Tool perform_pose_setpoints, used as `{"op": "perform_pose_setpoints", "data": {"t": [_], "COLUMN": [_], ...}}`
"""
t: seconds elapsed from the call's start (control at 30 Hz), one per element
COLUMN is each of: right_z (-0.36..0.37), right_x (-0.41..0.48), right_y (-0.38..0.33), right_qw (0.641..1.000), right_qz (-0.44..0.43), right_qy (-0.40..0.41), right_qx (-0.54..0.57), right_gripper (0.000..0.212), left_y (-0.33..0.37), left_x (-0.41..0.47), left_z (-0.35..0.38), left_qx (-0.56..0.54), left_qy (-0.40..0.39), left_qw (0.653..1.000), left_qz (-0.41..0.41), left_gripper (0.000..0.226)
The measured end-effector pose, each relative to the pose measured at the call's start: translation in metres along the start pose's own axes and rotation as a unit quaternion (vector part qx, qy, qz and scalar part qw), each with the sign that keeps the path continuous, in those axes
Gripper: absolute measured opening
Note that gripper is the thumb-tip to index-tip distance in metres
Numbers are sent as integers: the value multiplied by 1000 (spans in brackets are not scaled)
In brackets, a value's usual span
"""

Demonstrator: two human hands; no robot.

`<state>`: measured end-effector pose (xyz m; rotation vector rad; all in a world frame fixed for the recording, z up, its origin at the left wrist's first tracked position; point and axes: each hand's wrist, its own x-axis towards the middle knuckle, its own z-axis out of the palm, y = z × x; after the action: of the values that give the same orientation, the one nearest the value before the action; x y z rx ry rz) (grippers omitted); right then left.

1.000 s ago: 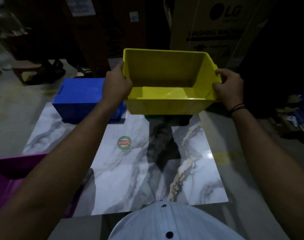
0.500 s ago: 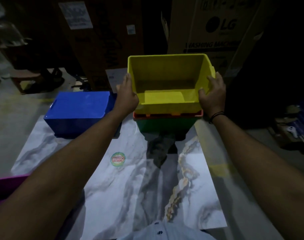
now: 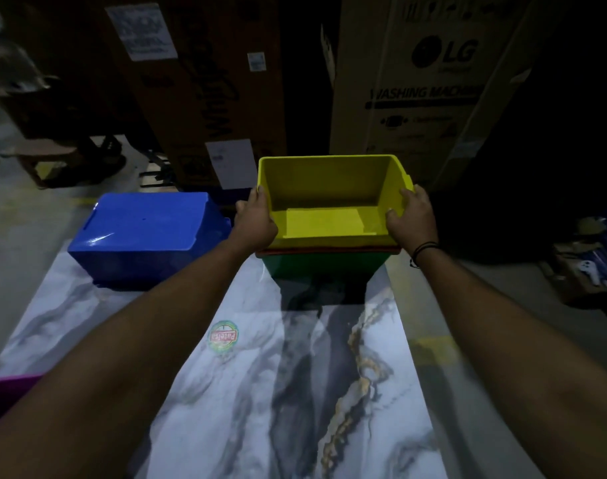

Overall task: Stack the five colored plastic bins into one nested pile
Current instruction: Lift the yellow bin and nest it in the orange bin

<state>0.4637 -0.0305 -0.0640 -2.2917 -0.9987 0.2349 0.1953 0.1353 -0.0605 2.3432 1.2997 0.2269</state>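
A yellow bin sits nested in a red bin, of which only the rim shows, and both rest inside a green bin at the far end of the marble sheet. My left hand grips the yellow bin's left wall and my right hand grips its right wall. To the left of the pile a blue bin lies upside down. A purple bin pokes in at the lower left edge, mostly cut off.
The marble-patterned sheet lies on a grey floor, with a round sticker near its middle. Tall cardboard cartons stand right behind the bins. Clutter lies at the right edge.
Both hands lowered the yellow bin from the air down into the red and green bins, where it now sits deep, with only the red rim showing.
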Motion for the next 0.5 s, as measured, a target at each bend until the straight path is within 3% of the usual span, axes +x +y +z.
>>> {"op": "perform_pose_setpoints", "data": {"t": [0.2,0.4,0.5], "right_z": [12,22,24], "right_x": [3,-13,-22], "right_y": [12,26,25], "right_qw": [995,988,985], "right_qz": [-11,-67,-75], "right_qy": [-78,-68,-71], "right_qx": [-60,-121,-137], "right_gripper": [71,92,102], "left_y": [-8,-22,-19], "left_x": [9,15,16], "left_z": [11,8,5], "left_qx": [55,112,85], "left_qy": [-40,-133,-141], "left_qw": [997,984,986], "left_qz": [-20,-48,-41], "left_gripper": [81,140,151]}}
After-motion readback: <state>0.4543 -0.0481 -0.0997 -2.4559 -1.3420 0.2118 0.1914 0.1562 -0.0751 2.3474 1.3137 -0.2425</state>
